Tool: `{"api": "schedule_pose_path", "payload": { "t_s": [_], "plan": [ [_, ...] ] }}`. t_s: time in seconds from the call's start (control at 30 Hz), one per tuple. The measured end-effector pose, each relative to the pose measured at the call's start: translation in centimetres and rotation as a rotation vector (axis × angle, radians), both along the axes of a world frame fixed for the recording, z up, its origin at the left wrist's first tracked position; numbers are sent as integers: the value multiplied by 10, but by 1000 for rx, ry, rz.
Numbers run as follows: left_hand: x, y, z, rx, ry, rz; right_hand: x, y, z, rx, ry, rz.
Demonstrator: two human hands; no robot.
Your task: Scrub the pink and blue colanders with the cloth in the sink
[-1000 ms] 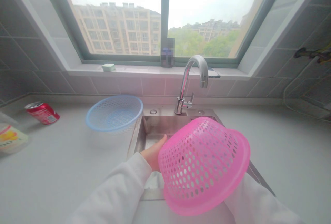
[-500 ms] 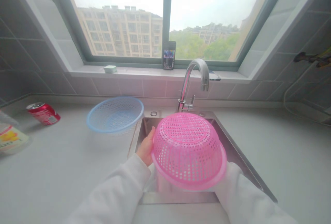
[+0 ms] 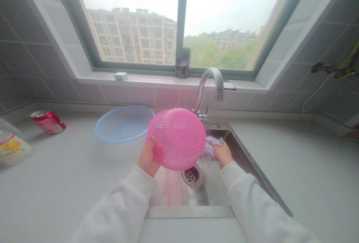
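My left hand [image 3: 149, 158] grips the left rim of a pink plastic colander [image 3: 179, 138], its thumb pressed on the holed side. The colander is tilted over the sink [image 3: 171, 194], its base turned toward me and to the right. A crumpled, pale purple and white cloth [image 3: 209, 148] is bunched in my right hand [image 3: 223, 154], close to the colander's right side. Whether the cloth touches the colander I cannot tell. Below the colander the round drain [image 3: 192, 175] shows. Behind it stands the chrome faucet [image 3: 207, 82].
A blue colander [image 3: 123, 125] rests on the counter left of the sink. Further left are a red can [image 3: 48, 122] and a partly visible bottle with a yellow label [image 3: 12, 147]. On the windowsill sit a green block [image 3: 120, 76] and an upright phone [image 3: 183, 63].
The pink colander has moved left and slightly up, and turned its base to the right. My right hand, hidden before, now shows at the right with the cloth.
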State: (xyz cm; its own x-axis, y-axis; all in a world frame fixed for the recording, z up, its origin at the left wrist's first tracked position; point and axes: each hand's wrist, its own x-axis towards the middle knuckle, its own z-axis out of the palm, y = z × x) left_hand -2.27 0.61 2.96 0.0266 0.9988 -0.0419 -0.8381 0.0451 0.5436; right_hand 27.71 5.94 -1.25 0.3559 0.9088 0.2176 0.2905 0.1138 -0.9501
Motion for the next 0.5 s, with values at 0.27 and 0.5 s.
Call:
{"api": "schedule_pose_path", "payload": {
  "t_s": [0.27,0.5],
  "plan": [
    [4,-8,-3,25,557,-15,-17,-12,18,130,243,-59],
    [22,-13,-4,37,1037,-83,-49,-57,57,325,-187,370]
  ]
}}
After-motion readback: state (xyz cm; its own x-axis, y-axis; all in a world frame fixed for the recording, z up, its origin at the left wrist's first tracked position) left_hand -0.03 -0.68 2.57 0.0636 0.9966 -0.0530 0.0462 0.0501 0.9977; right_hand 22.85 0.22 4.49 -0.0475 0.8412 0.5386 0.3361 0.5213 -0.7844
